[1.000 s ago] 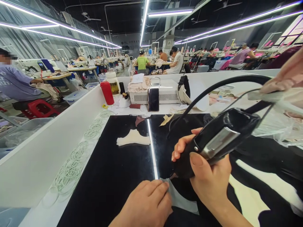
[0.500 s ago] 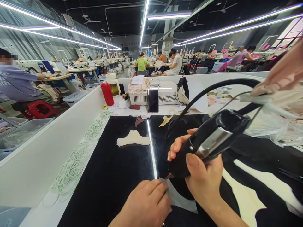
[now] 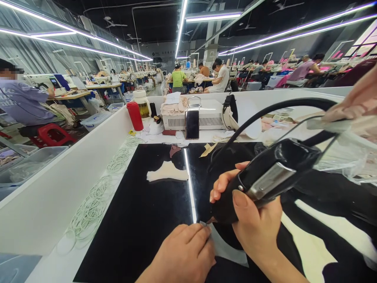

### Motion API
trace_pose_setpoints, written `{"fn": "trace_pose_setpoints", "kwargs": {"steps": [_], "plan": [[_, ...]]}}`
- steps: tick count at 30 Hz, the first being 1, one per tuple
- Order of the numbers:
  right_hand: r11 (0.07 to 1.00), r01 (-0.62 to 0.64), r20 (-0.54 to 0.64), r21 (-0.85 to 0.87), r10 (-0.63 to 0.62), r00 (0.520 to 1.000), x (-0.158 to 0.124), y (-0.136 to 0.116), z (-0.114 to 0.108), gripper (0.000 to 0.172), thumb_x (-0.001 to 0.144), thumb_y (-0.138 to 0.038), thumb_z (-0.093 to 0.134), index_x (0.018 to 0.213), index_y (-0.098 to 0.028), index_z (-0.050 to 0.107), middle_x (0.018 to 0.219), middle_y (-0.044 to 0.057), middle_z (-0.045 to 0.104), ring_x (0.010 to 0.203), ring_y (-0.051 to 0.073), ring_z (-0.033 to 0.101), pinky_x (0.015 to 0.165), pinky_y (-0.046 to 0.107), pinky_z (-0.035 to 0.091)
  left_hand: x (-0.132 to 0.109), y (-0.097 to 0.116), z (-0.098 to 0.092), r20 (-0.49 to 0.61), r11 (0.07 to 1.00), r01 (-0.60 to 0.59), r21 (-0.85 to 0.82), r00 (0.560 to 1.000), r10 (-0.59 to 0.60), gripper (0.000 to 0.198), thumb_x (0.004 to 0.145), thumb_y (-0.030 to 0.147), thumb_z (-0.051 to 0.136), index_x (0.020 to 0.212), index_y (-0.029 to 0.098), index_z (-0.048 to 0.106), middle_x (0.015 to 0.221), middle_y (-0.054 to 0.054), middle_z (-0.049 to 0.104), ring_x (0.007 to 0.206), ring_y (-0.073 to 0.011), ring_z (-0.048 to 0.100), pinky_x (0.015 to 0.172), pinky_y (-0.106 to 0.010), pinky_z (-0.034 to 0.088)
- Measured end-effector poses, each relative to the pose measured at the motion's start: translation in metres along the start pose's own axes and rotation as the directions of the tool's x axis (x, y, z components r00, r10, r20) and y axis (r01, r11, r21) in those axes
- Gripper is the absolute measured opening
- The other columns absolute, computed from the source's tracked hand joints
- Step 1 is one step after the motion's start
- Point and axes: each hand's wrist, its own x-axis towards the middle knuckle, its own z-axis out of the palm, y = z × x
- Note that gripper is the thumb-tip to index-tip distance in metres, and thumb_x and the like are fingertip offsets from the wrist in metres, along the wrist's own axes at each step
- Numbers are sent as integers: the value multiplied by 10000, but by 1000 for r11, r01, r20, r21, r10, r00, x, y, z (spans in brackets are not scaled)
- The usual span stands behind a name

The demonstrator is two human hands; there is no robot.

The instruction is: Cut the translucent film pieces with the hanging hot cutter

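My right grip (image 3: 256,224) is wrapped snug around this chunky black tool (image 3: 257,173), thumb on the near side, nose tipped down right by my left grip (image 3: 184,253). Those left fingers are bunched over the end of the grey piece (image 3: 231,251) on the bench (image 3: 123,220); can't tell if they're pinching it.

The head camera looks forward and down from close above the worktop (image 3: 126,220), facing across it toward ceiling lights (image 3: 181,29) beyond.
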Motion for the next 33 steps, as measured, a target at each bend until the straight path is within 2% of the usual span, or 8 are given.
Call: {"fn": "trace_pose_setpoints", "kwargs": {"steps": [8,12,16,19,25,29,33], "plan": [[997,-21,-31,73,24,999,2,0,6,417,854,-461,817,1125,-280,558,785,-38,654,591,155,617,535,309,545,-1,0,-1,5,1000,-3,8,1000,3,260,1095,271,466,1006,136,669,1062,-46,774,991,-157,719,749,-269,556],[998,-34,-14,58,35,999,0,3,8,388,882,-449,791,1136,-282,550,801,-31,655,600,157,623,546,318,549,0,-1,1,-23,1000,-6,19,1000,7,235,1080,288,509,984,144,668,1051,-36,770,992,-152,708,730,-271,564],[999,-13,-22,47,14,1000,0,6,9,314,919,-387,757,1129,-279,550,791,-36,653,608,155,624,561,318,557,2,-2,2,-76,1000,-5,25,997,7,278,1093,288,479,930,156,662,1024,-15,771,956,-135,706,710,-258,558],[998,-31,-6,56,31,1000,1,5,8,328,913,-396,767,1130,-279,550,806,-34,660,616,156,631,560,317,560,1,-2,2,-73,1000,-5,31,997,8,291,1101,287,456,936,155,657,1029,-18,769,950,-140,713,702,-266,550],[1000,-11,-38,24,12,999,2,-10,-8,396,870,-420,816,1140,-281,561,816,-36,667,620,151,633,569,310,566,0,-1,-5,73,1000,5,-21,997,-3,224,1089,266,480,1005,151,652,1135,-43,753,1022,-166,716,785,-283,569],[999,-42,-31,-35,41,999,-4,-22,-24,442,843,-384,847,1171,-293,565,849,-21,665,656,168,644,559,317,578,0,-1,-10,75,999,3,-43,997,0,202,1086,233,473,1074,157,660,1145,-61,748,1037,-181,720,794,-291,591],[998,-33,-13,-59,32,999,-12,-31,-37,397,877,-384,812,1188,-299,581,852,-9,658,671,168,644,584,328,596,1,-1,-13,77,999,-6,-47,997,10,229,1089,206,450,1099,154,673,1138,-74,752,1027,-203,732,786,-310,608]]}}
